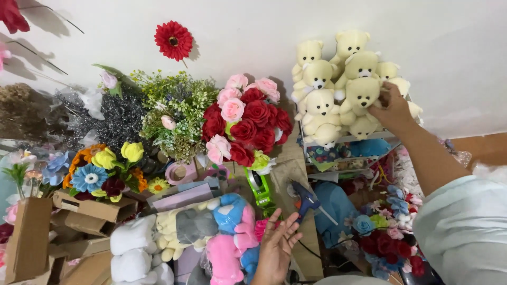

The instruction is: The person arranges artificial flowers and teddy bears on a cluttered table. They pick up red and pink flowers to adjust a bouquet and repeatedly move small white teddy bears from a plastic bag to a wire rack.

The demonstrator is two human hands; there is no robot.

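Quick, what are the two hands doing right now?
Left hand: open, fingers spread, holding nothing, by the plush toys.
Right hand: on the cream teddy bears; grip cannot be told.

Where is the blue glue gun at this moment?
In the head view, the blue glue gun lies low at centre, just right of the green tape dispenser and above the left hand.

A plain white wall (264,31) fills the space above and beyond both hands, evenly lit, with soft shadows under the things set against it. A red artificial daisy (174,40) is fixed to it, up and left of the hands. Right of the raised hand, a brown surface (483,148) meets the wall's lower edge.
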